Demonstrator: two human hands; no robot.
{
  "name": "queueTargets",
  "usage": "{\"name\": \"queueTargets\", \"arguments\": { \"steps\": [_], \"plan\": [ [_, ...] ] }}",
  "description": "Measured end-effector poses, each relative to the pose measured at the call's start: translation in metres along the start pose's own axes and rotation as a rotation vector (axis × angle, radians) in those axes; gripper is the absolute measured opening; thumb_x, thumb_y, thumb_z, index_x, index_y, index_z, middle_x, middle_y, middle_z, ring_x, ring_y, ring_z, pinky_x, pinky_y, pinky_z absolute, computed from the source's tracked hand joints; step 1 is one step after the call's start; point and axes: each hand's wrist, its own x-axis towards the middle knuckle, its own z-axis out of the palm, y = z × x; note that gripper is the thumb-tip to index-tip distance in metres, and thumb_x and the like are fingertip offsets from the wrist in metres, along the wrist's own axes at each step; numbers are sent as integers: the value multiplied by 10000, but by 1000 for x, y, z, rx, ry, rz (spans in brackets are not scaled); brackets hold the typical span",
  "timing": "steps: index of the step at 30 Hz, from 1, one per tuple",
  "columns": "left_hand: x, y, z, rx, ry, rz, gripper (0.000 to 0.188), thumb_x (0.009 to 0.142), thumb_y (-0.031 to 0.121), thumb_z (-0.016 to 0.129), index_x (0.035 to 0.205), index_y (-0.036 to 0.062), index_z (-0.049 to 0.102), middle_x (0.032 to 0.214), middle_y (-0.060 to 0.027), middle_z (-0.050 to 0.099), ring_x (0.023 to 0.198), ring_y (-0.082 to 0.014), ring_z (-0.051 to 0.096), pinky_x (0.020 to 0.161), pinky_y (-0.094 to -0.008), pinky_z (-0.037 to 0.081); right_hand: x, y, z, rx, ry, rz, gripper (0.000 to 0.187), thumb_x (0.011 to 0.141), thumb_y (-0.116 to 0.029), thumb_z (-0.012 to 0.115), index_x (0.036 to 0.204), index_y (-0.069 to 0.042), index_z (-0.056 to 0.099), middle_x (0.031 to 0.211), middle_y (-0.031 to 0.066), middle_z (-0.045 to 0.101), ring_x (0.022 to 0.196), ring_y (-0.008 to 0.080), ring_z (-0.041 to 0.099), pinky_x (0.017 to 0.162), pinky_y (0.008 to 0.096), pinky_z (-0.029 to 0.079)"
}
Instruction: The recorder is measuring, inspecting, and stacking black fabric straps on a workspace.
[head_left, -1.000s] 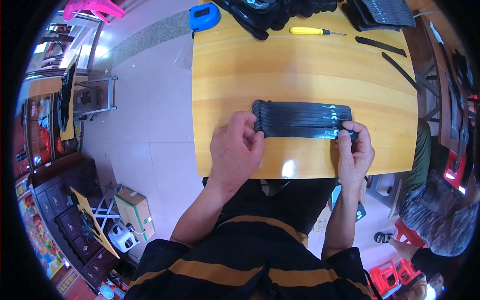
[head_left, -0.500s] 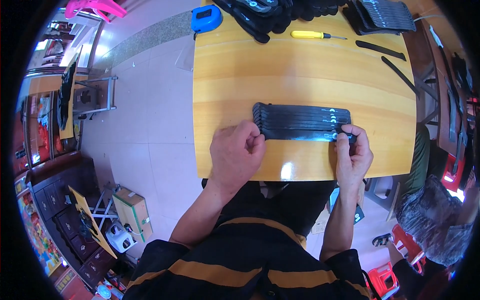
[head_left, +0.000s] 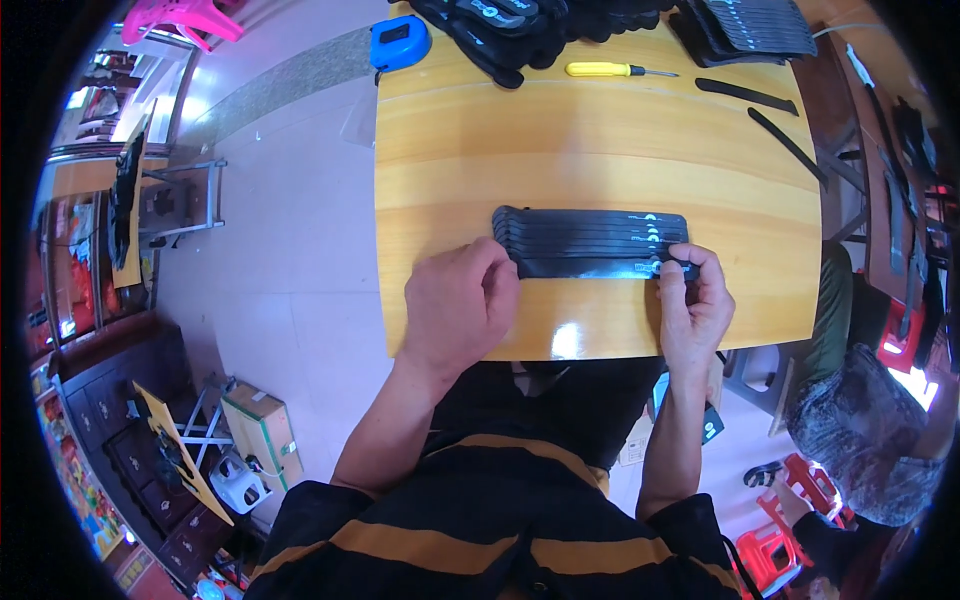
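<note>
Near the front edge of the counter [head_left: 600,150], the stack of black strips [head_left: 590,242] is pressed flat by the left hand [head_left: 460,305] and pinched by the right hand [head_left: 695,305], so strips could be fanned apart if the pinch is loosened.

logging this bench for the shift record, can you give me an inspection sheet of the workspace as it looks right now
surface: wooden table, glossy, a glare spot near its front edge
job's things: fanned stack of black flat strips lying across the table's middle
clutter: yellow-handled screwdriver, blue tape measure, black gloves, a second pile of black strips, two loose black strips, all toward the far edge
grippers: left hand rests at the stack's left end; right hand pinches its right end
cables: nothing seen
surroundings: tiled floor, pink plastic stool, cardboard box, another person seated at right
</note>
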Motion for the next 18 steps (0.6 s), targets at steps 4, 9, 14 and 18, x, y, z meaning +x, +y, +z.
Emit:
{"name": "queueTargets", "arguments": {
  "steps": [4, 9, 14, 18],
  "plan": [
    [4, 11, -8, 31, -139, -154, 187, 863, 199, 763, 791, 88, 631, 651, -83, 658, 599, -304, 658, 571, -414, 502, -1, -1, -3, -24, -18, -4, 109, 976, -40, 687, 1082, -14, 683, 732, -65, 578, 629, -9, 466, 557, 171, 381],
    [7, 12, -9, 51, -163, -216, 214, 849, 229, 792, 790, 92, 639, 647, -70, 661, 609, -292, 662, 581, -410, 506, -1, -10, -7, -72, -16, -37, 115, 968, -35, 689, 1081, -11, 683, 710, -57, 575, 625, 1, 480, 563, 178, 402],
    [10, 13, -10, 54, -186, -239, 217, 847, 236, 792, 785, 93, 640, 644, -70, 662, 613, -296, 664, 588, -415, 508, -1, -13, -6, -179, 13, -63, 135, 944, -26, 700, 1076, -5, 687, 680, -18, 586, 618, 31, 528, 577, 205, 450],
    [13, 12, -13, 90, -221, -229, 225, 850, 254, 787, 785, 96, 642, 655, -70, 670, 637, -311, 673, 600, -426, 513, 0, -17, -3, -349, 37, -76, 171, 914, -79, 723, 1074, -29, 694, 676, 52, 633, 577, 102, 588, 575, 266, 497]
  ]
}}
